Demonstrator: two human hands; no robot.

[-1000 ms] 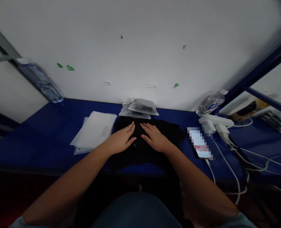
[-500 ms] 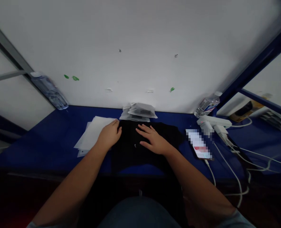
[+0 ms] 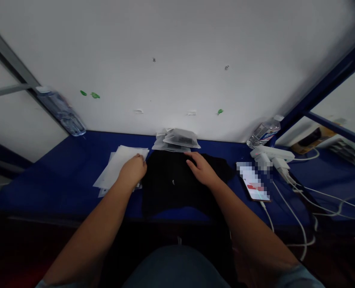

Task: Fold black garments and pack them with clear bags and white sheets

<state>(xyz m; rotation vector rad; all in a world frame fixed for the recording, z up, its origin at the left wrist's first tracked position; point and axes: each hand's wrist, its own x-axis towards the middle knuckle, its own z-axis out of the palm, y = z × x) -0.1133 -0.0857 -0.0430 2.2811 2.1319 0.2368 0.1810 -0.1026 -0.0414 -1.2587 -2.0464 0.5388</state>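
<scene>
A black garment [image 3: 162, 188] with a small light mark lies spread on the blue table. My right hand [image 3: 202, 170] rests on its upper right part, fingers outstretched and thumb apart, holding nothing. Left of the garment lies a loose stack of whitish, translucent plastic bags [image 3: 113, 166]. My left hand [image 3: 134, 170] is over the stack's right side, its fingers curled together at the top bag's edge. The fingertips are partly hidden beneath the hand. Behind the garment, against the wall, sit several frosted bags [image 3: 182, 138] with dark contents.
A phone [image 3: 254, 182] with its screen lit lies right of the garment, plugged into a white cable. Beyond it are a power strip [image 3: 273, 153] with chargers and a water bottle [image 3: 264, 132]. Another bottle [image 3: 62, 112] leans at the far left. The blue table [image 3: 57, 180] meets a white wall.
My left hand has moved left off the garment's edge onto the bags, and its fingers have curled. My right hand has shifted slightly up and right across the garment.
</scene>
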